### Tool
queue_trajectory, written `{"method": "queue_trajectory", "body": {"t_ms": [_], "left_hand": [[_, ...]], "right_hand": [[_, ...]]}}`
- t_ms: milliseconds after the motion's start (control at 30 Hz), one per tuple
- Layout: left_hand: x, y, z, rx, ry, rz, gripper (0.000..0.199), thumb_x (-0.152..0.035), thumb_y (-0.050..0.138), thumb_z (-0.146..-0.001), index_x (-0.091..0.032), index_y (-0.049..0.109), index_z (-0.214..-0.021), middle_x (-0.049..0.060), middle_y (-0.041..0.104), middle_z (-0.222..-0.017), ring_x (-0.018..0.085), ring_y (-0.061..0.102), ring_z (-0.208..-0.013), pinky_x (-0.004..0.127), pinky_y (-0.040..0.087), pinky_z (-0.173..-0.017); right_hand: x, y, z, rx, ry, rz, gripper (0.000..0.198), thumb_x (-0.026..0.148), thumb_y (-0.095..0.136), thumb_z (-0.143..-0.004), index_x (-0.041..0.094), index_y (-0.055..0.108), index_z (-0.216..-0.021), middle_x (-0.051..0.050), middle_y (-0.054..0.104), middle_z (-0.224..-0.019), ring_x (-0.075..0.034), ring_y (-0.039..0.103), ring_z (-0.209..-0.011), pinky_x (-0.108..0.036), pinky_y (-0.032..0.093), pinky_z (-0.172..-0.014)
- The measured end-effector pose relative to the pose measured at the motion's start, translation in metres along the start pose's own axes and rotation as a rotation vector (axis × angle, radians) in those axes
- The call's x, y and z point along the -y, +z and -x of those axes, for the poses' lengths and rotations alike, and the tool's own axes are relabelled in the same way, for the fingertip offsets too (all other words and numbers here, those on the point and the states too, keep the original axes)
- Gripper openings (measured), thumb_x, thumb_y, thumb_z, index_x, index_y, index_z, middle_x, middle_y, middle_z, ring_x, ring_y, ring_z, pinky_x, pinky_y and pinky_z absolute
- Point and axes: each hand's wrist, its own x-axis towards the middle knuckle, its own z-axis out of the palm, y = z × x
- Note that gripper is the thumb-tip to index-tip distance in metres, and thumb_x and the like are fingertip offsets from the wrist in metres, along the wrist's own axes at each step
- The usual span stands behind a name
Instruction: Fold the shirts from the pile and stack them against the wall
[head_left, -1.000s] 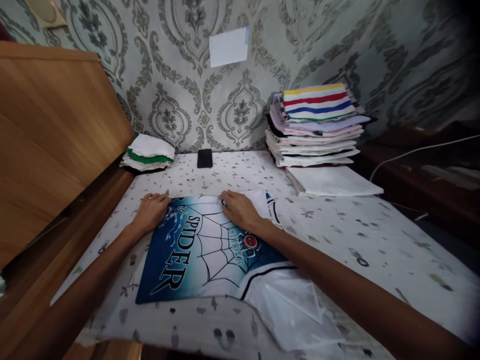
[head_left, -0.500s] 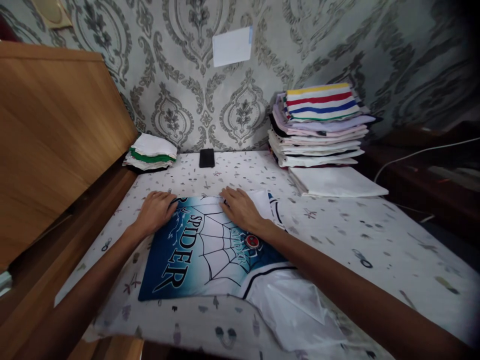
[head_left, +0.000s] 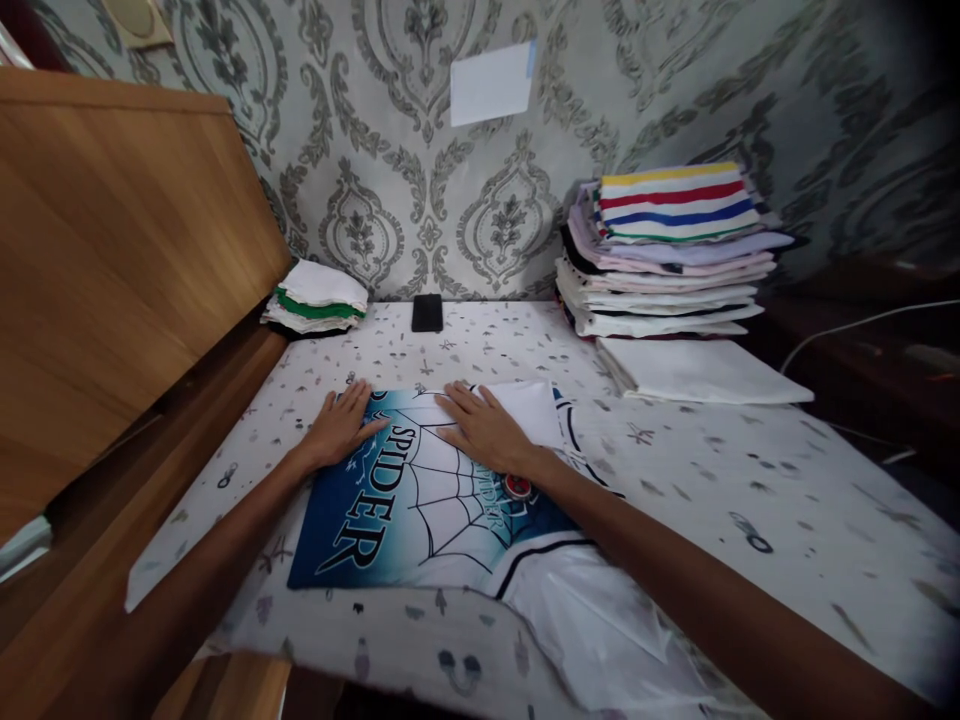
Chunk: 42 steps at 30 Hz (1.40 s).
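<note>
Left hand (head_left: 337,427) lies flat, thumb wide, at the ten o'clock edge of the blue-and-white web-printed fabric shirt (head_left: 442,500) spread before me on a white patterned sheet (head_left: 397,620), right hand (head_left: 486,430) splayed wide at its twelve, tall multicoloured folded-clothes stack (head_left: 667,270) beyond at one.

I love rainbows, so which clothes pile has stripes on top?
The tall pile on the right: its top piece has yellow, red, blue and green stripes. The small pile on the left has white on top.
</note>
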Motion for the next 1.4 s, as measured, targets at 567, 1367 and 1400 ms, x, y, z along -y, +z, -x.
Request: {"method": "queue_trajectory", "body": {"t_ms": [567,1367,1400], "left_hand": [[0.008,0.003,0.004,-0.030,-0.057,0.010,0.079,-0.064,0.023,-0.097,-0.013,0.023,-0.157,0.017,0.021,-0.164,0.029,0.015,-0.154,0.054,0.017,-0.121],[0.004,0.001,0.006,-0.019,-0.075,0.027,0.079,-0.062,0.026,-0.097,-0.009,0.024,-0.156,0.017,0.019,-0.165,0.029,0.014,-0.154,0.052,0.014,-0.121],[0.004,0.001,0.005,-0.024,-0.076,0.030,0.078,-0.061,0.026,-0.097,-0.010,0.025,-0.156,0.017,0.021,-0.165,0.029,0.015,-0.154,0.053,0.015,-0.121]], "right_hand": [[0.002,-0.001,0.001,0.011,-0.002,0.006,0.056,0.053,0.033,-0.103,0.024,0.040,-0.151,-0.010,0.033,-0.161,-0.026,0.024,-0.151,-0.051,0.021,-0.122],[-0.080,-0.008,0.053,-0.063,0.361,-0.156,0.066,0.054,0.029,-0.100,0.015,0.039,-0.152,-0.016,0.035,-0.160,-0.030,0.027,-0.150,-0.056,0.025,-0.119],[-0.080,-0.012,0.058,-0.108,0.362,-0.224,0.066,0.055,0.030,-0.100,0.015,0.041,-0.151,-0.016,0.036,-0.159,-0.029,0.028,-0.150,-0.054,0.026,-0.120]]}}
